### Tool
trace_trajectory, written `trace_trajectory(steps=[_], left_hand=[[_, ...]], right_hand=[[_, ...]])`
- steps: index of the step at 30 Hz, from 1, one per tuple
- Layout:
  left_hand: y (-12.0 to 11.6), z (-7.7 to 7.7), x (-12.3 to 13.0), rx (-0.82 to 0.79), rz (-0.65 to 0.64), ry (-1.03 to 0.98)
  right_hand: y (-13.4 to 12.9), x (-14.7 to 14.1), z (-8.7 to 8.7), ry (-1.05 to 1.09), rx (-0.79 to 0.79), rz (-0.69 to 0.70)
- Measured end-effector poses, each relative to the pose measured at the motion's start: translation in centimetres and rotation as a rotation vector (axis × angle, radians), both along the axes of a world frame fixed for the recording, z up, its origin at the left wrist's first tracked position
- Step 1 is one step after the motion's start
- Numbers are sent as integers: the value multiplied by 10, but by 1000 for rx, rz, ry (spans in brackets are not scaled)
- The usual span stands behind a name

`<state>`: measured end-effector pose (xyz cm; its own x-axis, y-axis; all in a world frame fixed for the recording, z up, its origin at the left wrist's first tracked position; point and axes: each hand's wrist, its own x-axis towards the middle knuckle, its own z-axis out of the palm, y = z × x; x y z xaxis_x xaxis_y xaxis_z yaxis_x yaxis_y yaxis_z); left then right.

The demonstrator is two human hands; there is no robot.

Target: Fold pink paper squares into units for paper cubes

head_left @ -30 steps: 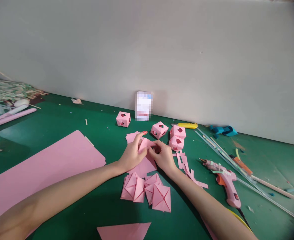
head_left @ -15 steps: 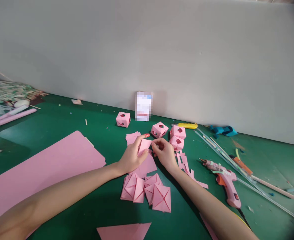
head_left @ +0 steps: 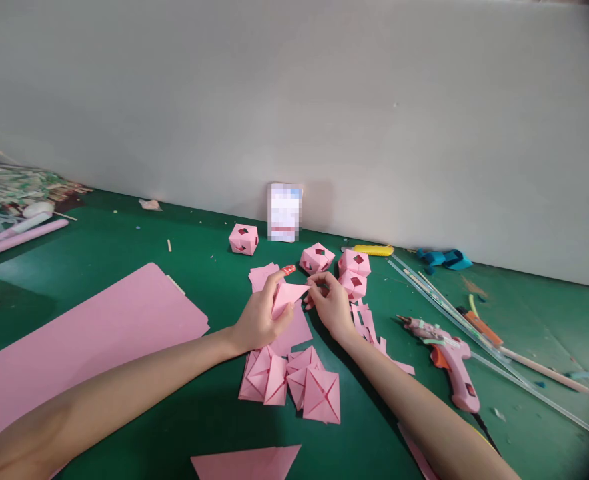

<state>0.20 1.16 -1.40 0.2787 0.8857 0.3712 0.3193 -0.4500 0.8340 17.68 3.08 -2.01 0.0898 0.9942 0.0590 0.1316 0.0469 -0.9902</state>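
A pink paper piece (head_left: 287,297), folded to a point on its right side, is held between the thumb and fingers of my left hand (head_left: 260,316). My right hand (head_left: 330,303) pinches the tip of that piece with thumb and forefinger. Under the hands lies a flat pink sheet (head_left: 298,331), partly covered. Just nearer to me are several folded pink squares (head_left: 321,395) with creases crossing in the middle. Beyond my hands stand several pink paper shapes with diamond openings, among them one at the left (head_left: 243,239) and one in the middle (head_left: 317,258).
A large pink sheet stack (head_left: 99,333) covers the left. At the right lie a pink glue gun (head_left: 447,357), clear glue sticks (head_left: 504,363) and a yellow cutter (head_left: 373,250). Paper strips (head_left: 371,327) lie beside my right wrist. A blurred upright card or screen (head_left: 284,212) leans on the wall.
The paper piece in my hands has turned and now shows a sharp point towards my right fingers. The whole view has shifted slightly; the other things lie as before.
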Motion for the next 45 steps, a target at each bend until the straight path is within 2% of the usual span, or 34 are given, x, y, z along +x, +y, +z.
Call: trace_trajectory(steps=[6,9,12,17,22,29,37,40,45], left_hand=[[7,1,4,-155,12,-254],[13,-1,4,-211,1,-318],[15,-2,3,-210,-10,-246],[14,4,4,-181,38,-99],[12,8,4,-261,-55,-143],[16,1,3,-256,-55,-261],[17,-1,3,-288,-85,-228],[18,-2,3,-294,-77,-214],[16,0,3,-216,-15,-218]], right_hand=[[-3,1,-1,47,39,105],[-5,1,-1,-4,83,182],[-5,1,0,-65,102,213],[-3,2,4,-48,85,205],[-6,3,13,14,83,155],[-13,1,14,-240,184,289],[-7,2,6,-105,142,171],[-7,2,7,-119,154,179],[-9,0,7,-184,167,124]])
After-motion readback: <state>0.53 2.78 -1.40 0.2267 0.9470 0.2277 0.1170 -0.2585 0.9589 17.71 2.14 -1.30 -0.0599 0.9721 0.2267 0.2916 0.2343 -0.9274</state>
